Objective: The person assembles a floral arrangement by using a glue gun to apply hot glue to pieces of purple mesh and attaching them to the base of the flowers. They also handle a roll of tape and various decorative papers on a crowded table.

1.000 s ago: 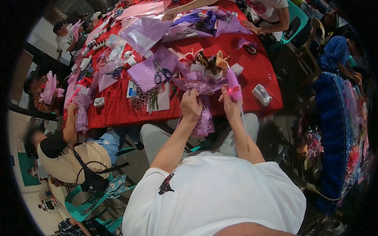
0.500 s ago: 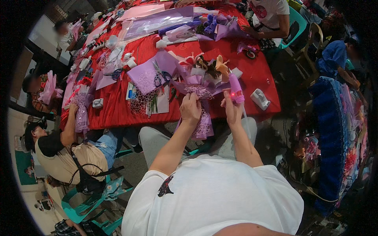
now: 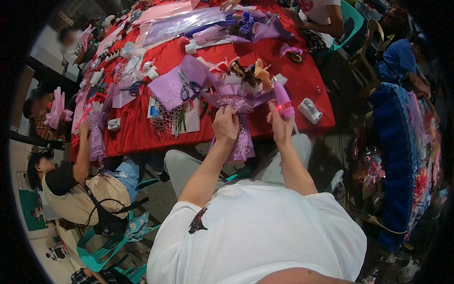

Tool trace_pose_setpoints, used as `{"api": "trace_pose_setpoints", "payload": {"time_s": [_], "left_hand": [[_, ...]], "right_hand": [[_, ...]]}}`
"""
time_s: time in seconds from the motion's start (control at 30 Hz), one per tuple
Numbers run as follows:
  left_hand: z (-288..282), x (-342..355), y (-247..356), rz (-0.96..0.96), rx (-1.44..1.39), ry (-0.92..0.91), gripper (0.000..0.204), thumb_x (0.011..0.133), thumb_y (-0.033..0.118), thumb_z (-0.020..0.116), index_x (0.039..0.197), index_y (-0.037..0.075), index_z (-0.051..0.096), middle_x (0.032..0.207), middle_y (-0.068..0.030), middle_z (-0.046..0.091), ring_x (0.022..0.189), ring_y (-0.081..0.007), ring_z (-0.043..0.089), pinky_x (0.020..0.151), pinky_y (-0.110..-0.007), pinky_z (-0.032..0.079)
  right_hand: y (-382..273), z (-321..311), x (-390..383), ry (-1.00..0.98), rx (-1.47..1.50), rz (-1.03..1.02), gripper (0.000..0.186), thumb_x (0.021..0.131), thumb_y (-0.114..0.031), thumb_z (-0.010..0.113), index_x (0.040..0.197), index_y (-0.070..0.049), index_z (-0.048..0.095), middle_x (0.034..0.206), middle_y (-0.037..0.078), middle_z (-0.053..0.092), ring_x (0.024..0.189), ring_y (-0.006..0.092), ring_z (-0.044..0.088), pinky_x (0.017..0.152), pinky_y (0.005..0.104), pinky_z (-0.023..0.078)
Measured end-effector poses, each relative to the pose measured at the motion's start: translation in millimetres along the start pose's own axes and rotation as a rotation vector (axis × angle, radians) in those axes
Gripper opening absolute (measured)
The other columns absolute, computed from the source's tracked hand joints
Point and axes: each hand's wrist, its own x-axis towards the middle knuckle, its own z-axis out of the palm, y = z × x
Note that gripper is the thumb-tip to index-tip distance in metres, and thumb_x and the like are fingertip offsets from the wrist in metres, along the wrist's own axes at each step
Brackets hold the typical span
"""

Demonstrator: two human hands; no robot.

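My left hand pinches the gathered, netted neck of a purple-wrapped bouquet, whose orange and red flower tops rest toward the table. My right hand is closed on a pink glue gun with a glowing red light, held upright beside the bouquet. Just left of the bouquet, scissors lie on purple paper, with pale netting below them.
The red-covered table carries a white tape dispenser, clear sheets and blue flowers. Co-workers sit left, across the table and right. A blue draped stand stands at my right.
A co-worker across the table has laid down the raised purple sheet and moved their hand back. My hands stay at the bouquet and glue gun with little visible movement.
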Motion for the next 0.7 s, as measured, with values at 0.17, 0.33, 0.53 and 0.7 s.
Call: {"api": "trace_pose_setpoints", "payload": {"time_s": [0.17, 0.33, 0.53, 0.7], "left_hand": [[0, 0, -1, 0.009, -0.021, 0.007, 0.015, 0.076, 0.004, 0.062, 0.089, 0.007, 0.053, 0.087, -0.0156, 0.057, 0.084, -0.039, 0.057, 0.069, -0.047, 0.046], [1, 0, -1, 0.022, -0.023, 0.008, 0.016, 0.076, 0.003, 0.062, 0.089, 0.006, 0.053, 0.087, -0.0157, 0.057, 0.084, -0.0387, 0.057, 0.069, -0.047, 0.046], [2, -3, -1, -0.022, -0.015, -0.027, 0.018, 0.074, 0.002, 0.061, 0.089, 0.005, 0.052, 0.088, -0.0155, 0.055, 0.086, -0.0387, 0.056, 0.072, -0.048, 0.044], [-3, -3, 0, 0.038, -0.078, -0.026, 0.021, 0.073, 0.005, 0.061, 0.092, 0.002, 0.051, 0.088, -0.0188, 0.054, 0.086, -0.0424, 0.054, 0.072, -0.049, 0.042]], "right_hand": [[2, -2, 0, -0.023, 0.007, 0.02, 0.019, 0.09, -0.018, 0.064, 0.101, -0.004, 0.059, 0.074, -0.001, 0.056, 0.057, 0.0048, 0.048, 0.052, 0.0224, 0.04], [6, -1, 0, -0.018, 0.028, 0.039, 0.019, 0.088, -0.015, 0.066, 0.101, -0.004, 0.057, 0.077, -0.001, 0.055, 0.058, 0.0047, 0.048, 0.053, 0.0216, 0.04], [6, 14, 1, -0.197, -0.168, -0.095, 0.042, 0.076, -0.011, 0.08, 0.106, -0.005, 0.051, 0.083, -0.001, 0.055, 0.062, 0.0033, 0.047, 0.057, 0.0202, 0.042], [7, 24, 5, -0.226, -0.185, -0.085, 0.054, 0.069, -0.012, 0.085, 0.108, -0.005, 0.048, 0.089, -0.001, 0.057, 0.063, 0.0033, 0.049, 0.058, 0.0205, 0.043]]}}
